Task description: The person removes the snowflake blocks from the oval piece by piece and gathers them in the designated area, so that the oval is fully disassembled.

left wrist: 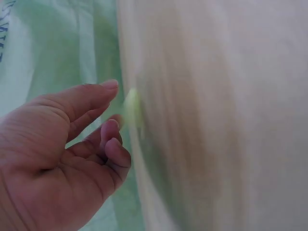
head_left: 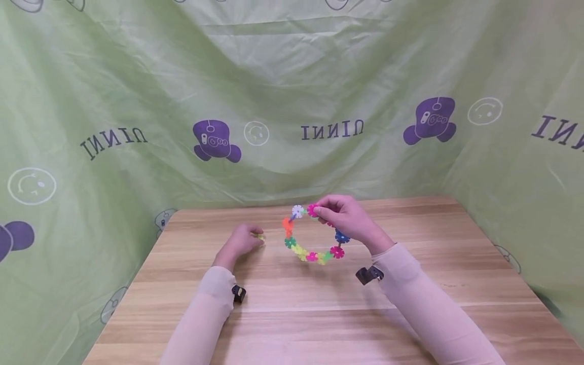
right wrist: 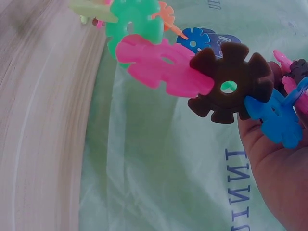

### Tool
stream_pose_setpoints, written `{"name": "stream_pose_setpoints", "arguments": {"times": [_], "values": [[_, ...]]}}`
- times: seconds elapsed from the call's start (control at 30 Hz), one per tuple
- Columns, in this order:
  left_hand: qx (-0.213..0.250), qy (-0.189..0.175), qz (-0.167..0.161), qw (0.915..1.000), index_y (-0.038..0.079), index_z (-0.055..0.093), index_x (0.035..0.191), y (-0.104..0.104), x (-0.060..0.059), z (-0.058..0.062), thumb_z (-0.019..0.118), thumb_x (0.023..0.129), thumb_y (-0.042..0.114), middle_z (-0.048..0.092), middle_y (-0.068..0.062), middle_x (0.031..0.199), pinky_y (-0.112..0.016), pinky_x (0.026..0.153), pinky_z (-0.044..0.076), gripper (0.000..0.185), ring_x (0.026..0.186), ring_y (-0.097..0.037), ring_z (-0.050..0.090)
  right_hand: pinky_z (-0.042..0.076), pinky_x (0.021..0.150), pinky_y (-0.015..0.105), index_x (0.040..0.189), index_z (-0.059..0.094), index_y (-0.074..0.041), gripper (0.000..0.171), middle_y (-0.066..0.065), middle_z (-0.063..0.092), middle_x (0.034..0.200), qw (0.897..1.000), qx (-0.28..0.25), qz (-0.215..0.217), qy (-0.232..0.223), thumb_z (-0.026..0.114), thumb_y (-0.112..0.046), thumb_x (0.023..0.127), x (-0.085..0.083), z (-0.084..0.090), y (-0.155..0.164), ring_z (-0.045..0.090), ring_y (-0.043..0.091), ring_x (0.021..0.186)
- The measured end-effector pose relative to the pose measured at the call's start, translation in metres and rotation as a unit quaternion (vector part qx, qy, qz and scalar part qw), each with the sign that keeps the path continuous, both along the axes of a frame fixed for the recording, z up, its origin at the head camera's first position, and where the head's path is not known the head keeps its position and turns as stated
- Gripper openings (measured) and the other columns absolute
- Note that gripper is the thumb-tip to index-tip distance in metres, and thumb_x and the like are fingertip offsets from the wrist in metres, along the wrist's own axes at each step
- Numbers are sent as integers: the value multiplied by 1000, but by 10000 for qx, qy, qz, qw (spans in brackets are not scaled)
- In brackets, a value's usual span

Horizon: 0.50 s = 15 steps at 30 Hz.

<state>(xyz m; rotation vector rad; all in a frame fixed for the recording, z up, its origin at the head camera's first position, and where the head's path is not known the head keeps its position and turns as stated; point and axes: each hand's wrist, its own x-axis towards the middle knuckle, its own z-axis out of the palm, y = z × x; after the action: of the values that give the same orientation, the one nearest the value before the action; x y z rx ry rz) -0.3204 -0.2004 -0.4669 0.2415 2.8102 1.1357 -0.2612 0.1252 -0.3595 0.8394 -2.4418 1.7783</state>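
Head view: right hand raised above the wooden table, fingers curled and pinching the top of a ring of interlocked snowflake pieces. Ring hanging upright from that pinch, its lower arc just above the tabletop, near the table's middle and toward the far edge. White and magenta pieces at the top by the fingertips, orange and green down the left side, yellow and pink along the bottom, blue beside the wrist. Left hand low on the table to the left of the ring, apart from it, fingertips closing narrowly on a small yellow-green piece lying on the wood.

Left wrist view blurred: thumb and fingers bent, a narrow gap between them, yellow-green piece right at the fingertips; whether actually pinched, cannot tell.

Right wrist view: chain close up, pink, dark and blue pieces slotted together, blue one against the palm.

Green printed cloth draped behind and at both sides of the table. Nothing between the two hands but bare wood.
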Motion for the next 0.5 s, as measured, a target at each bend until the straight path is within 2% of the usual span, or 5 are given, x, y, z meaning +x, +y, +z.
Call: {"name": "stream_pose_setpoints", "arguments": {"times": [0.1, 0.2, 0.33, 0.5], "values": [[99, -69, -7, 9999, 2, 64, 122, 4, 3, 9, 73, 86, 13, 64, -14, 122, -45, 90, 51, 39, 97, -29, 63, 51, 61, 33, 100, 72, -11, 15, 14, 65, 82, 10000, 14, 28, 0, 66, -24, 96, 1, 0, 0, 58, 27, 73], [237, 144, -114, 9996, 4, 65, 122, 12, 7, 25, 70, 89, 20, 65, -11, 120, -39, 79, 54, 37, 89, -25, 63, 52, 63, 38, 100, 72, -14, 15, 10, 66, 82, 10000, 26, 38, 12, 67, -27, 96, 2, 0, 0, 58, 26, 73], [450, 725, -413, 9955, 11, 70, 116, 32, 18, 56, 71, 90, 27, 68, -4, 105, -34, 68, 53, 30, 85, -19, 61, 52, 62, 36, 99, 73, -15, 15, 9, 66, 83, 10000, -2, 54, 15, 67, -28, 95, 1, -1, 0, 58, 26, 73], [871, 1254, -998, 9832, 16, 73, 106, 62, 40, 96, 75, 88, 28, 66, 1, 86, -35, 59, 50, 22, 74, -19, 59, 50, 61, 31, 101, 73, -15, 18, 11, 65, 84, 10000, -44, 49, -44, 68, -30, 94, 2, -1, 1, 57, 27, 74]]}}
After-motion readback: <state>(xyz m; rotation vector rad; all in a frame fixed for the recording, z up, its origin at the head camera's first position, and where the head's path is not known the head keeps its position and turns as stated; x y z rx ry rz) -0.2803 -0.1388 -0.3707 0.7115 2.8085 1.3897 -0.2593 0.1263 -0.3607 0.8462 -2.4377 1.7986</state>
